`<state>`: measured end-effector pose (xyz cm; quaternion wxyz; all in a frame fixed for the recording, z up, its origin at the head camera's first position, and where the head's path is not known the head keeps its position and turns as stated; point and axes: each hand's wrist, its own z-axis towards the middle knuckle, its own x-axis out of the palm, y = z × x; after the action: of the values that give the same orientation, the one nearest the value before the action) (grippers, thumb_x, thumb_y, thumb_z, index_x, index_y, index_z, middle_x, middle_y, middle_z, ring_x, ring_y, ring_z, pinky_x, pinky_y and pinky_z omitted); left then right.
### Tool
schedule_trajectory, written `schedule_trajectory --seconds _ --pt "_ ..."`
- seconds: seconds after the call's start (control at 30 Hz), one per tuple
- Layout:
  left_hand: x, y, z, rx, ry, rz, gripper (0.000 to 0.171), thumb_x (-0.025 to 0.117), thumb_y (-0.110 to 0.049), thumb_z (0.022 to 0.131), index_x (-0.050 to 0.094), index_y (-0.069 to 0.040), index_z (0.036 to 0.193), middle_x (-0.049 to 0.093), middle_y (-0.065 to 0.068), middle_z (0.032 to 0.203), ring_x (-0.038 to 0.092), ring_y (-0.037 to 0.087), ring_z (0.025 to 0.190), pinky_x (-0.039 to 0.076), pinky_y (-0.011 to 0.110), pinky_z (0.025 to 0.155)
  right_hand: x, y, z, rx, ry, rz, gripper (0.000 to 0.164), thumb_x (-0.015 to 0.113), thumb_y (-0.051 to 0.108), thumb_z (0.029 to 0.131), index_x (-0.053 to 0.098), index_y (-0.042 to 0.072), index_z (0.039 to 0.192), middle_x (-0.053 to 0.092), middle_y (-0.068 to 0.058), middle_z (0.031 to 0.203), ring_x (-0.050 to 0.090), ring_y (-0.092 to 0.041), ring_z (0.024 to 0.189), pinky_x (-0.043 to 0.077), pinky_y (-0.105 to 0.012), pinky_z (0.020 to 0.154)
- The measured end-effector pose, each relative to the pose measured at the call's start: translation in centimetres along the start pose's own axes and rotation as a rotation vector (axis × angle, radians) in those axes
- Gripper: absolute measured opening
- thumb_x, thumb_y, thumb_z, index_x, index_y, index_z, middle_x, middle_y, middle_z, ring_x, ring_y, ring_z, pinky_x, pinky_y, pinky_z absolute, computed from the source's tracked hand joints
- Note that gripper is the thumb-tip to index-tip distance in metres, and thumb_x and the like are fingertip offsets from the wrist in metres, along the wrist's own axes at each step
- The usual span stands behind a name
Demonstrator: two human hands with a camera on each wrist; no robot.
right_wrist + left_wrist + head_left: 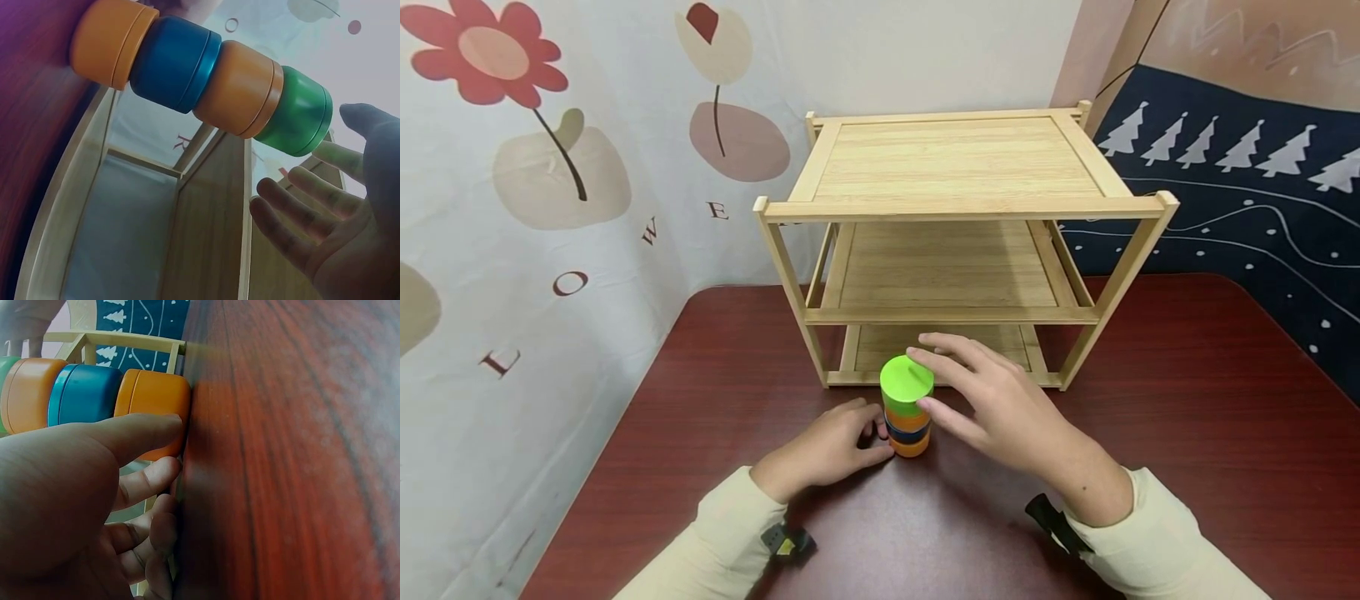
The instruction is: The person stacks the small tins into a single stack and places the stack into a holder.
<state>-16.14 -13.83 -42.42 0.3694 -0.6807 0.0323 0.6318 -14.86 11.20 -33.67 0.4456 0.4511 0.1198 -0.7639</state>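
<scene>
Several small lidded jars stand in an upright stack on the table: an orange jar (pixel 156 387) at the bottom, then a blue jar (pixel 175 62), another orange jar (pixel 239 87), and a green jar (pixel 907 385) on top. My left hand (pixel 831 442) rests low at the left of the stack. Its thumb lies against the bottom orange jar, other fingertips close beside the base. Beside the green jar my right hand (pixel 1000 396) hovers with spread fingers. Index and thumb are close to its lid; whether they touch it, I cannot tell.
Directly behind the stack stands a wooden rack (pixel 955 208) with three shelf levels, on a dark red table (pixel 700 400). A printed flower curtain (pixel 625 125) hangs at the left, and a dark cloth with white trees (pixel 1225 208) at the right.
</scene>
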Motion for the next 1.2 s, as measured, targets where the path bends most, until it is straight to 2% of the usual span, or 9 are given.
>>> schedule_trajectory --seconds 0.53,0.73,1.2 --pt "0.0 0.0 0.0 -0.01 0.006 -0.003 0.02 0.077 -0.03 0.088 0.061 -0.018 0.09 0.052 -0.005 0.08 0.046 0.005 0.072 0.041 0.023 0.065 0.4 -0.6 0.1 -0.042 -0.116 -0.006 0.043 0.072 0.023 0.09 0.064 0.015 0.132 0.064 -0.007 0.13 0.066 -0.026 0.115 0.054 -0.045 0.094" --pt "0.0 0.0 0.0 -0.012 0.011 -0.013 0.021 0.077 -0.03 0.088 0.061 -0.017 0.09 0.052 -0.005 0.08 0.046 0.006 0.072 0.041 0.024 0.066 0.4 -0.8 0.2 -0.038 -0.15 -0.017 0.042 0.07 0.015 0.087 0.066 0.013 0.129 0.066 -0.007 0.125 0.067 -0.025 0.111 0.056 -0.044 0.089" --pt "0.1 0.1 0.0 -0.002 0.001 -0.005 0.02 0.077 -0.03 0.087 0.061 -0.017 0.09 0.051 -0.004 0.079 0.045 0.006 0.071 0.04 0.023 0.065 0.8 -1.5 0.2 -0.022 -0.216 -0.045 0.028 0.073 0.011 0.086 0.071 0.01 0.114 0.07 -0.006 0.105 0.07 -0.022 0.096 0.058 -0.039 0.082"
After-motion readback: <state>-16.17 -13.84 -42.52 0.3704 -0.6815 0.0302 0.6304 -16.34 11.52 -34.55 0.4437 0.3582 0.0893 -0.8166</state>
